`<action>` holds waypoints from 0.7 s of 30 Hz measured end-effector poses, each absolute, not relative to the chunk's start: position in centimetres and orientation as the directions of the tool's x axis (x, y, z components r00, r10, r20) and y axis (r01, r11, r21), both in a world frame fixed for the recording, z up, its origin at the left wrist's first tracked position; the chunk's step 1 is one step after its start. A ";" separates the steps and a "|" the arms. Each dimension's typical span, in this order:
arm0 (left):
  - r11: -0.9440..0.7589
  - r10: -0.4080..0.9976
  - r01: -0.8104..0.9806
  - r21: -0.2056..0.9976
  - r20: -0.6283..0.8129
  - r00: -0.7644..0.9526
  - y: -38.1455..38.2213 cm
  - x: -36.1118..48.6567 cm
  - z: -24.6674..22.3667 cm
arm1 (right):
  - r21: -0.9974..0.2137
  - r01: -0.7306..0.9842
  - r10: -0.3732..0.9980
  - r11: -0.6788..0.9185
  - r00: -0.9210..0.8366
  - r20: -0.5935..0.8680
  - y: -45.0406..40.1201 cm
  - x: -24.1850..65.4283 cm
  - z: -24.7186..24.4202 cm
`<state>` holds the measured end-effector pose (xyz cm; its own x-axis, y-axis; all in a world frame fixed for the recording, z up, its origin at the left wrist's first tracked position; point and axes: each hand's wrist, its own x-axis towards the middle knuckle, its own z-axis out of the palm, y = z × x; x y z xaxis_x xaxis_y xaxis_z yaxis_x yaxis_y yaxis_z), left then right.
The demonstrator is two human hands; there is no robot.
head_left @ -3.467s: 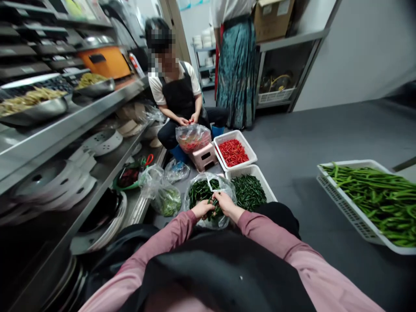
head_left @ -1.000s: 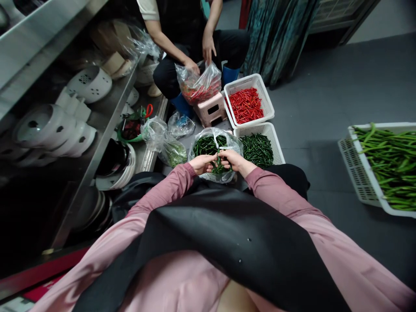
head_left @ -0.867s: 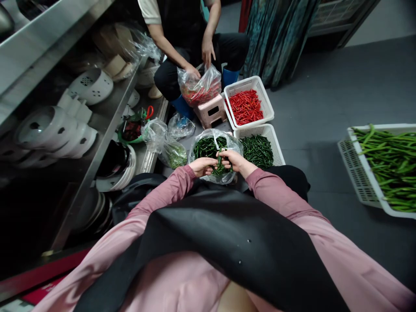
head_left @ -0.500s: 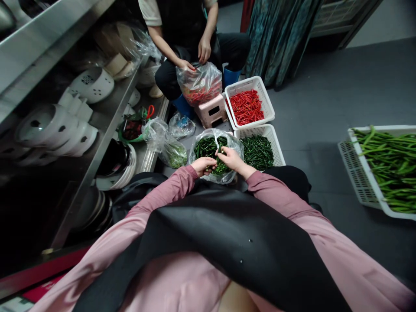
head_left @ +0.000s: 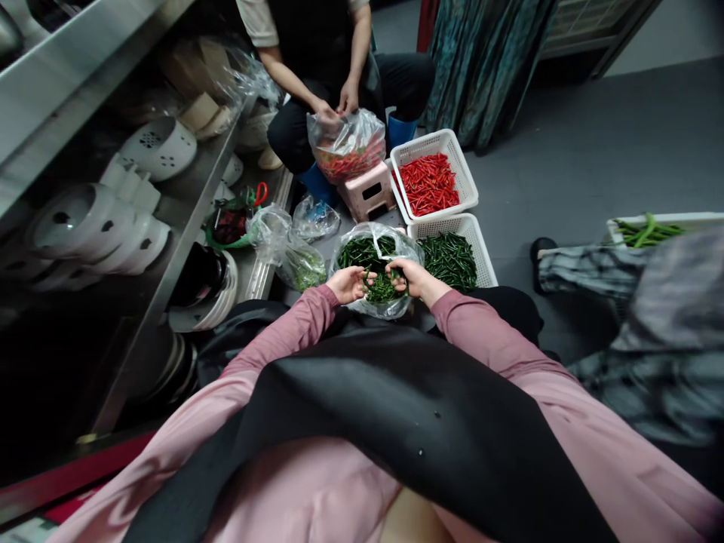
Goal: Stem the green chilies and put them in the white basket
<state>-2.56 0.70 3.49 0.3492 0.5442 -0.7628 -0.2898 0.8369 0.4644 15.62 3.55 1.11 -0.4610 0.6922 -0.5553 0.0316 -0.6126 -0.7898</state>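
My left hand (head_left: 347,285) is over the left part of a clear plastic bag (head_left: 346,240) of green chili peppers, its fingertips closed around a green chili. Across from it, my right hand (head_left: 414,280) curls its fingers around some green chilies above the bag's right side. The two hands are apart. Inside the open bag lie dark green chilies (head_left: 356,253), with smaller green pieces (head_left: 380,289) nearer to me. Just right of the bag, a white basket (head_left: 484,255) holds more green chilies (head_left: 449,262).
Opposite me a seated person (head_left: 317,45) handles a bag of red chilies (head_left: 354,154) on a pink stool (head_left: 367,192). A white basket (head_left: 467,177) holds red chilies. Someone in plaid trousers (head_left: 588,268) is by a crate of green pods (head_left: 648,231). Metal shelving (head_left: 186,219) stands left.
My hands have moved apart, the right one shifting right. A person has come in at the right, covering most of the crate. The seated person's hands have come together over their bag.
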 end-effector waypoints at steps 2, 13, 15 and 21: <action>0.799 0.601 -0.359 0.483 -0.675 0.428 0.2 -2.9 4.3 | -0.629 -0.089 0.555 -0.773 -0.576 -0.601 3.7 15.9 0.8; 0.507 0.857 -0.085 0.858 -0.491 0.160 -0.5 -1.1 4.1 | -0.812 -0.061 0.637 -0.580 -0.656 -0.405 2.3 15.4 0.1; 0.403 0.910 0.094 0.910 -0.410 0.068 -0.5 -0.7 3.7 | -0.831 -0.028 0.642 -0.556 -0.649 -0.408 2.2 15.5 0.3; 0.058 0.998 0.438 0.897 -0.069 0.008 -0.1 -0.3 1.9 | -0.869 0.148 0.638 -0.472 -0.624 -0.452 1.6 15.6 1.1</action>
<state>-0.34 -0.11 1.91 0.0084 0.9976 -0.0690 0.4377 0.0583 0.8972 15.58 1.56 1.07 -0.6237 0.6378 -0.4520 0.1475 -0.4718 -0.8693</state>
